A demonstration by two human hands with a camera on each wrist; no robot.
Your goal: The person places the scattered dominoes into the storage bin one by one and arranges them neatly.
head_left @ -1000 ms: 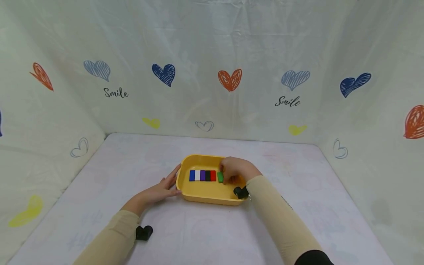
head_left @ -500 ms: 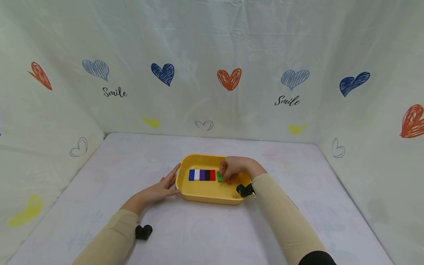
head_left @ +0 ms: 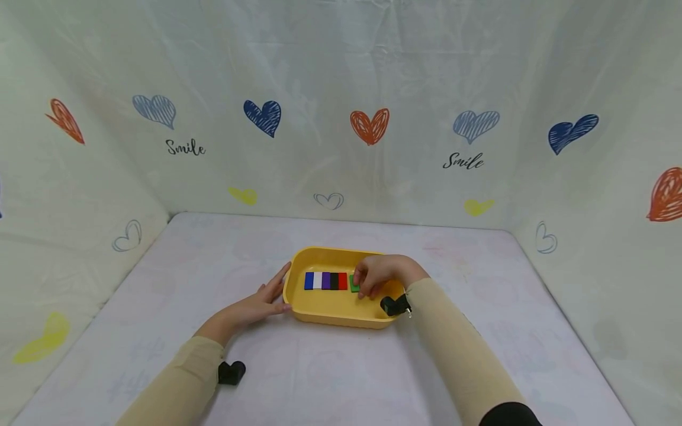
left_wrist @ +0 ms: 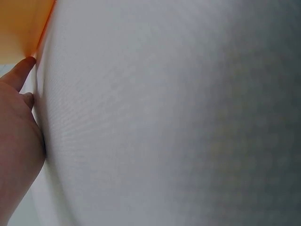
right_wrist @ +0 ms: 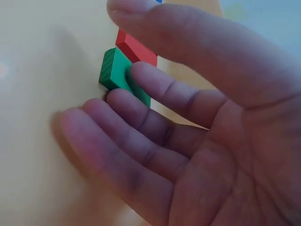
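Note:
In the head view a yellow tray lies on the table. Blue, white, purple, black and red blocks form a row inside it. To their right, across a small gap, lies a green block, partly hidden by my right hand. The right wrist view shows loosely bent fingers against the green block, the thumb apart from it. My left hand rests with extended fingers and thumb against the tray's left side.
A white patterned cloth covers the table under the tray. White sheets with printed hearts hang behind and at both sides. A black heart-shaped piece sits at each wrist, the right one over the tray's front right corner.
My right hand shifts slightly right, and its fingers loosen, showing a little more room between them and the green block. The block and the left hand stay about where they were.

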